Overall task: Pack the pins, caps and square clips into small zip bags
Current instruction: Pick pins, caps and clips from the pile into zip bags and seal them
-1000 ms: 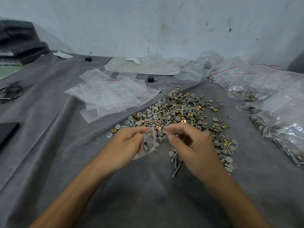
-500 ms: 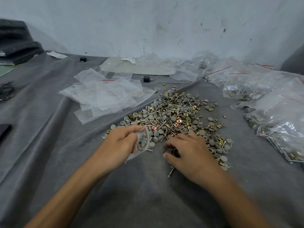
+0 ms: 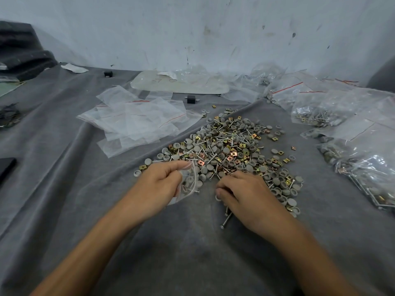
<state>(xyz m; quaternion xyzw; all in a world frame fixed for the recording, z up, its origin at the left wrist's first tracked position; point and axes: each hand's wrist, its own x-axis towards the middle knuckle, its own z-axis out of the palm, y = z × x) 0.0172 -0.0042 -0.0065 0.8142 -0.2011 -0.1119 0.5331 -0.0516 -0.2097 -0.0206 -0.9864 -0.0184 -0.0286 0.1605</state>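
A heap of grey caps, metal pins and brass square clips point(image 3: 230, 146) lies on the grey cloth point(image 3: 192, 253). My left hand point(image 3: 158, 184) grips a small clear zip bag point(image 3: 189, 182) with a few caps inside, at the heap's near left edge. My right hand point(image 3: 248, 195) lies palm down on the near edge of the heap, fingers curled over pins and a cap; what they pinch is hidden. Loose pins point(image 3: 226, 220) stick out from under it.
A stack of empty zip bags point(image 3: 136, 122) lies at the back left. Filled bags point(image 3: 363, 146) crowd the right side. A pale flat sheet point(image 3: 179, 84) and small black blocks point(image 3: 191, 98) sit near the wall. Dark items line the left edge.
My right hand has dropped from the bag's mouth down onto the near edge of the heap. The left hand keeps holding the bag, lowered a little.
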